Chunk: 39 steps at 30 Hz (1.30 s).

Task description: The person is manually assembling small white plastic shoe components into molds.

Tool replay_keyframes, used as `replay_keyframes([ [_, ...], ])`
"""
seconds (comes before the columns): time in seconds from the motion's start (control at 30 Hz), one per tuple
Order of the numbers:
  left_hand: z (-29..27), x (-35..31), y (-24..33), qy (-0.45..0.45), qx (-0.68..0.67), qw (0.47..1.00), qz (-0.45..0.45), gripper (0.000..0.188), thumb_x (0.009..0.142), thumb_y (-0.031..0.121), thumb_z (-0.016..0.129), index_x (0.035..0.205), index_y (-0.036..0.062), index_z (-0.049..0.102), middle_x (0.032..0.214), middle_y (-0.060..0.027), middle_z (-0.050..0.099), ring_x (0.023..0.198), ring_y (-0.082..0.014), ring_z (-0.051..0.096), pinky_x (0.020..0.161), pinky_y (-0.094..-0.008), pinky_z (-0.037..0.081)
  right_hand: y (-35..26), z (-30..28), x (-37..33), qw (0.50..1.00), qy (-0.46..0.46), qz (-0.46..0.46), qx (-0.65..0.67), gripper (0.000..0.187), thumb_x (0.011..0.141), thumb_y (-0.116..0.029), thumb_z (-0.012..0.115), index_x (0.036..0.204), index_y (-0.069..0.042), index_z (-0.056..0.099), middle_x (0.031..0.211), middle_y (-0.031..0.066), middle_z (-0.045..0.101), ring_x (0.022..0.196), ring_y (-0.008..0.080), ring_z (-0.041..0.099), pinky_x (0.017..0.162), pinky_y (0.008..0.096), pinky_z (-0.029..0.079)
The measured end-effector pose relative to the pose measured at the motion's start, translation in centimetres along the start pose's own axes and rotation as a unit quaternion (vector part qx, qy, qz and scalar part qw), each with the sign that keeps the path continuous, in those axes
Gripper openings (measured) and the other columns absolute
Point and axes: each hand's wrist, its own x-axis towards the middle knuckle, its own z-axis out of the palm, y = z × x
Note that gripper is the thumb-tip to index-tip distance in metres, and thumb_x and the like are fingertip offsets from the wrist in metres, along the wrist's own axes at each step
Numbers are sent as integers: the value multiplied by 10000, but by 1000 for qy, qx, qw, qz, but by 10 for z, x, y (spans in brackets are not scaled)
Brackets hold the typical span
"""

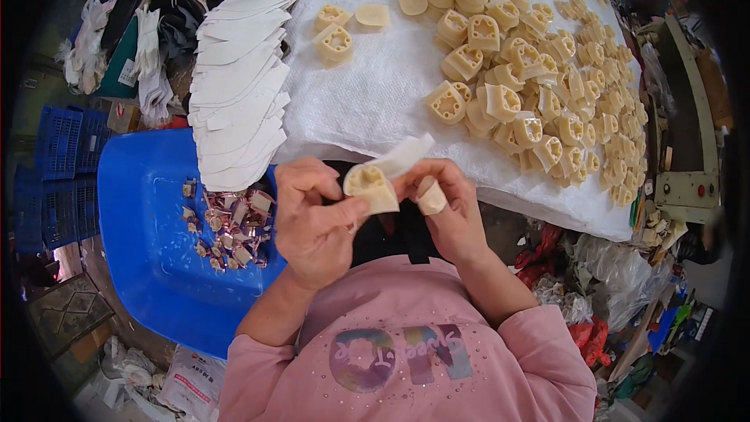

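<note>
In the left hand (316,223), a beige block (369,184), gripped between thumb and bent fingers, with the hollow, holed side turned toward the camera. Held up before the pink shirt (406,305), close to the near edge of the white-covered counter (367,101), not resting on it. Behind the block, a white strip (406,155), slanting to the upper right. Just beside both, the right hand (455,215), with fingers curled; not possible to tell if gripping or only touching. Around the right thumb, a beige wrap (430,197). On the counter's right part, a large pile (508,98) of similar blocks. Left of the pile, two loose blocks (335,45) near a flat piece (373,16). Further left, overlapping white sheets (238,94), and beside them a blue tub (141,266) containing small reddish bits (234,234).
</note>
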Motion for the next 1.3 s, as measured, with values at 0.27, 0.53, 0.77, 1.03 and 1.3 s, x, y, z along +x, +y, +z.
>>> replay_keyframes([
  [0.27,14,-4,1,-91,-29,995,-16,144,720,-50,638,818,20,558,870,-150,578,766,-263,570,638,-324,471,-10,0,-13,996,74,13,46,200,958,-176,444,1024,-7,528,981,83,629,791,104,599,559,199,421],
  [0.53,23,3,7,-131,183,972,65,258,589,-78,646,819,1,561,805,-111,544,669,-242,521,535,-302,407,-13,11,-9,995,51,-15,-90,264,940,-141,419,1098,28,546,969,109,633,768,135,588,669,258,468],
  [0.77,17,-1,2,-141,102,981,-84,126,765,-75,609,829,2,533,867,-143,562,740,-233,557,638,-281,451,-22,-20,2,979,-84,39,-180,321,948,-267,441,1059,7,566,867,79,619,736,104,570,655,260,461],
  [1.03,18,3,6,-178,-51,982,-19,213,672,-152,607,750,4,484,896,-147,593,751,-253,587,619,-311,476,-32,-38,25,974,-197,110,-27,322,799,-87,688,1072,4,542,935,74,626,867,131,591,744,281,494],
  [1.3,23,-2,6,-156,-5,985,-77,176,701,-121,620,785,-5,518,853,-143,602,711,-217,563,602,-294,463,-17,-27,22,977,-114,95,-151,313,871,-142,605,1137,3,522,840,66,643,753,91,603,645,231,499],
])
